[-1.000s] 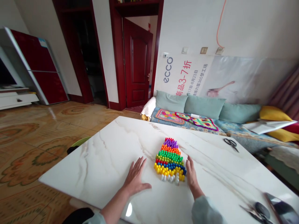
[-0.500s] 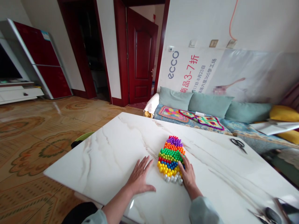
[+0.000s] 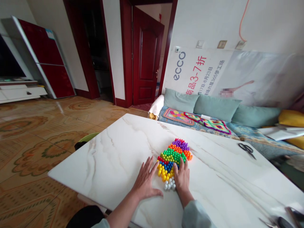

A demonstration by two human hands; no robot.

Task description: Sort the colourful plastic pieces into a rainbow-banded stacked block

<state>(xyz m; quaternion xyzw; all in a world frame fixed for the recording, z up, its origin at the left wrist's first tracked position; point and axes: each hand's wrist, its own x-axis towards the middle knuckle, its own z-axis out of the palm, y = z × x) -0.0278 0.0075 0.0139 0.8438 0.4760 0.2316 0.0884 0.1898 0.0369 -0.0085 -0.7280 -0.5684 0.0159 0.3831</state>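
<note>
A flat piece of beadwork (image 3: 174,156) lies on the white marble-patterned table (image 3: 114,158). Its round beads run in coloured bands: red and purple at the far end, then orange, green, olive, red, blue, yellow, and white nearest me. My right hand (image 3: 182,179) rests on its right side, fingers slightly bent and apart, covering part of the green, blue and yellow beads. On the left, my left hand (image 3: 146,180) lies with fingers spread, its fingertips at the edge by the yellow beads. Neither hand grips anything.
Black scissors (image 3: 247,149) lie near the table's far right edge. A phone-like dark object (image 3: 295,217) sits at the bottom right corner. Behind the table stands a sofa with green cushions (image 3: 216,106) and crocheted mats (image 3: 207,122). A green basin (image 3: 89,137) shows beyond the left edge.
My right hand has moved left across the beadwork, whose near part is now pushed left and narrower. My left hand has come closer to its edge. The view has shifted slightly.
</note>
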